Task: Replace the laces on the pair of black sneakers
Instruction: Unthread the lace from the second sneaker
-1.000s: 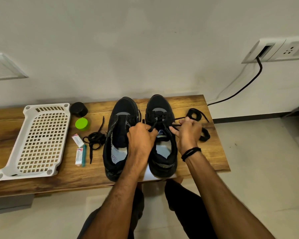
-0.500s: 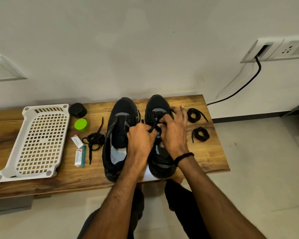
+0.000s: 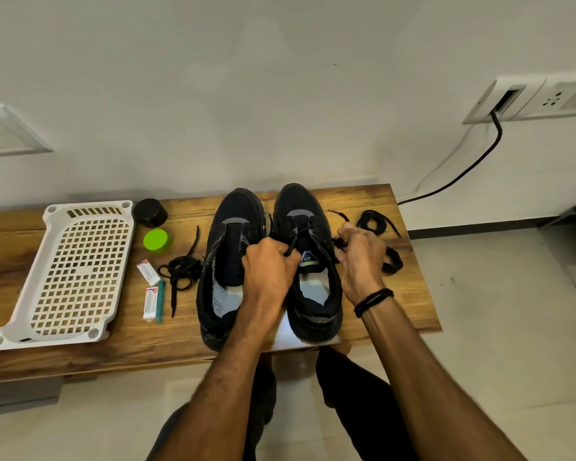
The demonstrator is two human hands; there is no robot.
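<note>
Two black sneakers stand side by side on the wooden bench [image 3: 373,201], toes toward the wall. The left sneaker [image 3: 228,234] has no lace. The right sneaker [image 3: 300,207] carries a black lace [image 3: 300,229] through its front eyelets. My left hand [image 3: 266,264] grips one end of that lace over the gap between the shoes. My right hand [image 3: 358,257] pinches the other end beside the shoe's right edge, with the lace tip sticking out above it. A coiled black lace [image 3: 374,222] lies right of my right hand, and another coil [image 3: 393,261] lies partly hidden behind it.
A loose black lace [image 3: 180,271] lies left of the sneakers. Beside it are two small packets [image 3: 148,271], a green lid [image 3: 156,240], a black cap [image 3: 150,212] and a white perforated tray [image 3: 77,271]. A black cable [image 3: 463,174] runs from a wall socket.
My right hand has moved from the top of the right sneaker's tongue out to its right side, drawing the lace end with it. My left hand has stayed in place.
</note>
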